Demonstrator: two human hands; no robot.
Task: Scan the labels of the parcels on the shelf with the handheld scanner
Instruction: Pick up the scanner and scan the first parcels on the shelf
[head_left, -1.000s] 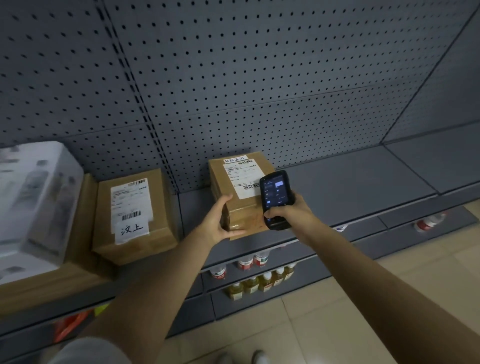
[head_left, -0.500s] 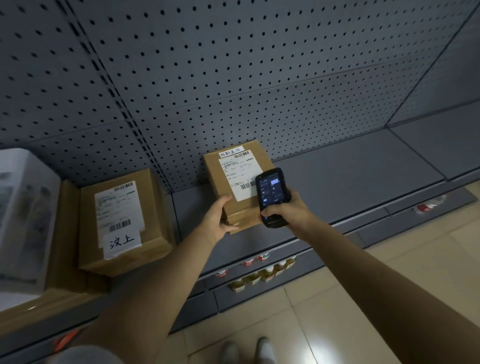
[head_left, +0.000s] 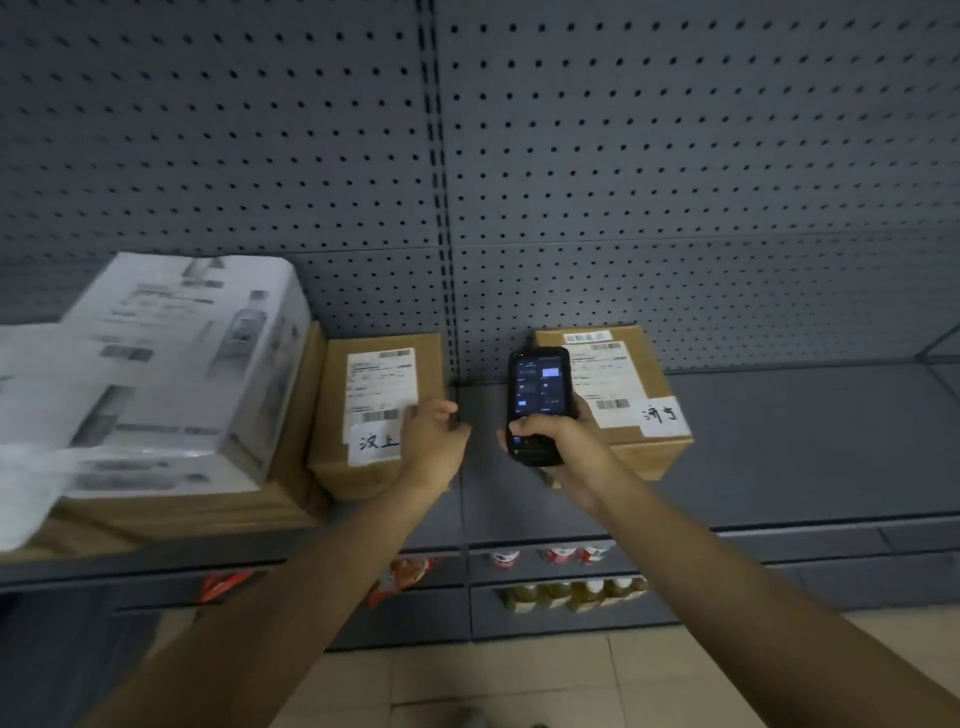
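Two brown cardboard parcels lie flat on the grey shelf (head_left: 789, 447), each with a white shipping label and a handwritten tag. My right hand (head_left: 558, 441) grips the black handheld scanner (head_left: 537, 395), screen lit and facing me, in front of the left part of the right parcel (head_left: 641, 374). My left hand (head_left: 434, 447) lies at the right edge of the left parcel (head_left: 374, 384), fingers loosely curled, covering part of its label's lower right corner. Whether it grips the box is not clear.
A white printed box (head_left: 171, 364) sits on a large cardboard box (head_left: 293, 467) at the left, blurred. Behind stands a grey pegboard wall (head_left: 675, 182). Lower shelves hold bottles (head_left: 571, 592) and red packets (head_left: 405, 571). Tiled floor lies below.
My left hand let go of the right parcel, which now lies flat, and moved to the left parcel. The view swung left. The scanner stays in my right hand.
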